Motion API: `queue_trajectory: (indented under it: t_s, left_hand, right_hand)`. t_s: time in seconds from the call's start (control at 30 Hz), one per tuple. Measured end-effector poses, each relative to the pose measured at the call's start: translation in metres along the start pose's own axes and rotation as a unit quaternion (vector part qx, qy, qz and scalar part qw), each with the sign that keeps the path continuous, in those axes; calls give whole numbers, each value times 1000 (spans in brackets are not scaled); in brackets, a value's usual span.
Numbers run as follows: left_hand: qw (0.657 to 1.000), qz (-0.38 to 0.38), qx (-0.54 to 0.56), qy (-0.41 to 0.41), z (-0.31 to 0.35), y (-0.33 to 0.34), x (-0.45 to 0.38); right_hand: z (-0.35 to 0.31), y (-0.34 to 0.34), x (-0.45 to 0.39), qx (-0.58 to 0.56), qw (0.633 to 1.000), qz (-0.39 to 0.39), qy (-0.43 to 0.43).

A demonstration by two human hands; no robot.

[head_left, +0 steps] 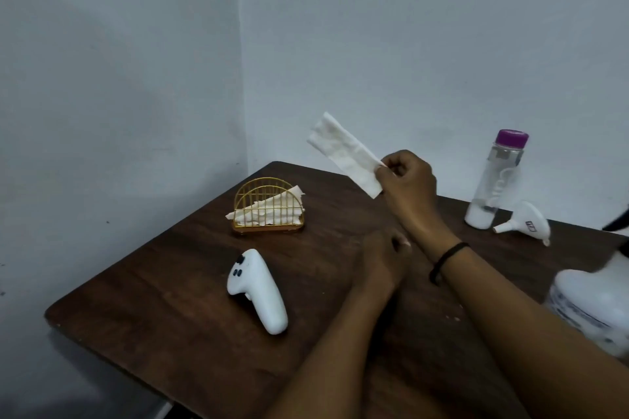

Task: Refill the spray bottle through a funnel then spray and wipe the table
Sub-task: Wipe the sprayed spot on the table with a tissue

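My right hand (pixel 406 180) is raised above the dark wooden table (pixel 170 309) and pinches a folded white paper napkin (pixel 343 153) by one end; the napkin sticks up and to the left. Lower down, my left hand (pixel 384 257) hovers with its fingers loosely curled and nothing in it. A white spray bottle (pixel 592 309) stands at the right edge, partly cut off and blurred. A white funnel (pixel 529 226) lies on its side at the back right, beside a clear bottle with a purple cap (pixel 497 177).
A gold wire napkin holder (pixel 269 211) with white napkins stands at the back of the table. A white hand-held controller (pixel 258 289) lies left of my arms. Pale walls meet in a corner behind the table.
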State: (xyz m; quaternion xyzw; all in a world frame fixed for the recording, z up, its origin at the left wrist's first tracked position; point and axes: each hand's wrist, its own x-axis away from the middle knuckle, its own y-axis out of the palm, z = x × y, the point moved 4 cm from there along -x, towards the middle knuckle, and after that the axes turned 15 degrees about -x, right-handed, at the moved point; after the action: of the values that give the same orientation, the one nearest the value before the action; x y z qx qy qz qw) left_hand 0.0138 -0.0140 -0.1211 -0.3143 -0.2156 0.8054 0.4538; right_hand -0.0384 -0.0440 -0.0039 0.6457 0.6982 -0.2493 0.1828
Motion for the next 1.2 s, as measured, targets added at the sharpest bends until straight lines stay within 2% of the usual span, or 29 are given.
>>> queue_trajectory:
  t_s: [0.1, 0.17, 0.23, 0.47, 0.7, 0.8, 0.9, 1.03, 1.1, 1.2]
  left_hand:
    - [995, -14, 93, -38, 7, -5, 1]
    - [974, -60, 191, -103, 5, -6, 1]
    - [953, -80, 264, -124, 8, -5, 2]
    - [891, -139, 424, -85, 32, 1, 18]
    - [907, -163, 388, -28, 46, 9, 34]
    - [902, -188, 389, -10, 52, 10, 39]
    - [914, -203, 352, 2, 55, 10, 41]
    - [948, -122, 286, -65, 42, 1, 30]
    - [957, -78, 261, -95, 32, -3, 23]
    - [960, -38, 254, -114, 23, -5, 18]
  right_hand:
    - [5, -55, 15, 23, 999, 31, 3]
    - [12, -79, 26, 41, 999, 13, 9]
    - [19, -103, 38, 72, 997, -13, 27]
    - [31, -163, 89, 144, 987, -21, 68]
    - [32, -172, 103, 155, 982, -79, 74]
    - [26, -164, 98, 146, 983, -99, 45]
    - [22, -160, 98, 187, 977, -103, -21]
    - [28, -162, 104, 345, 928, -112, -89]
    - [39, -162, 110, 405, 899, -146, -84]
    - [57, -156, 122, 431, 874, -219, -57]
